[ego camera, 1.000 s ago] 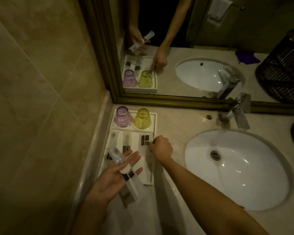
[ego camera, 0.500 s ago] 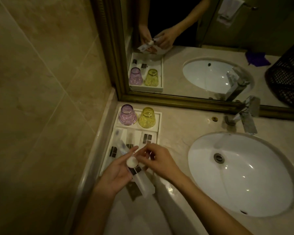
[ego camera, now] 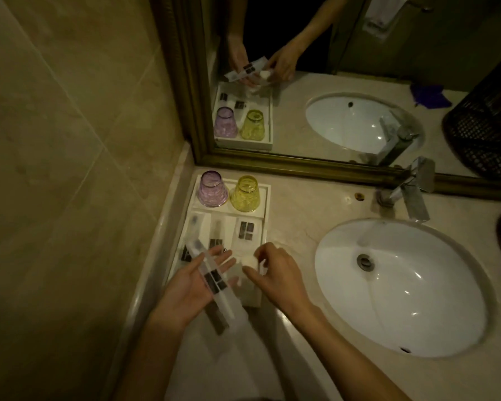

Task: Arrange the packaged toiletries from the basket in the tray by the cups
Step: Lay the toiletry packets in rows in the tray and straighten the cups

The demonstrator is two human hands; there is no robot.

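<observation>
Since half a second ago: small white item passed from left palm to right fingers. Left hand (ego camera: pixel 185 287), open flat, long clear packet (ego camera: pixel 214 282) lying loose; may slide off. Right hand (ego camera: pixel 275 273) pinching white item (ego camera: pixel 250 261) above near tray (ego camera: pixel 265 204) end.

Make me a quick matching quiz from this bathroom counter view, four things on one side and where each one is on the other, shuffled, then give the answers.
Things:
1. purple cup
2. yellow cup
3. long clear packet
4. small white round item

Places:
A. lying across the left hand
B. far left corner of the tray, nearest the wall
C. at the fingertips of the right hand
D. far end of the tray, on the sink side

Pairs: 1-B, 2-D, 3-A, 4-C
</observation>
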